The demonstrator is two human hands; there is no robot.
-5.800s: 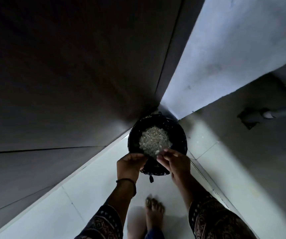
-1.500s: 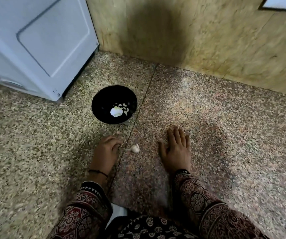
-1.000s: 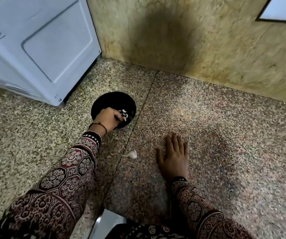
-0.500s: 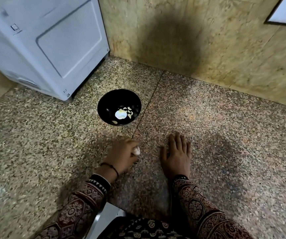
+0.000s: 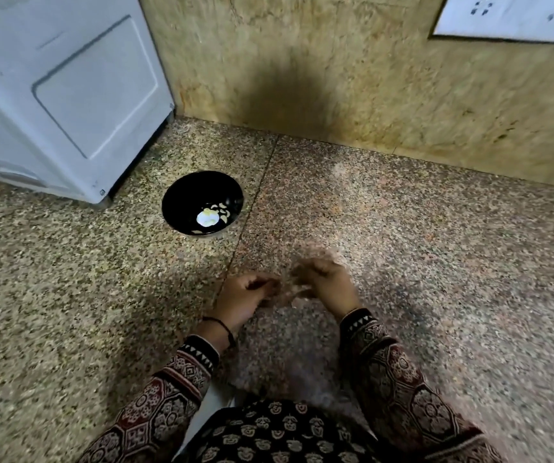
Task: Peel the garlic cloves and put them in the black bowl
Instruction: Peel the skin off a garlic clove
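black bowl (image 5: 182, 198) is sitting on the speckled floor (image 5: 436, 262), just beside the corner of a white appliance (image 5: 68, 95) and left of a floor seam. inside it a white lump (image 5: 207, 217) is lying toward the near side, with a few pale slivers (image 5: 223, 209) touching or just beside it. they are too small to call peeled cloves or skins.

both hands are hovering close together nearer the camera, well apart from the bowl. left hand (image 5: 244, 299) is curling its fingers in toward the thumb, and a dark thread (image 5: 224, 329) is circling the wrist. right hand (image 5: 327, 284) is smearing with motion blur, its fingertips dissolving into the floor pattern. between the two hands a pale smear (image 5: 297, 294) is showing — cannot tell whether it is garlic. whether either hand is gripping anything, cannot tell, as the blur is hiding the fingertips.

patterned sleeves (image 5: 402, 379) are running off the bottom edge. a beige stone wall (image 5: 386, 78) is standing behind, carrying a dark shadow. a white panel (image 5: 509, 18) with dark dots is getting cut off at the top right corner — the appliance is likewise running out of frame at left and top.
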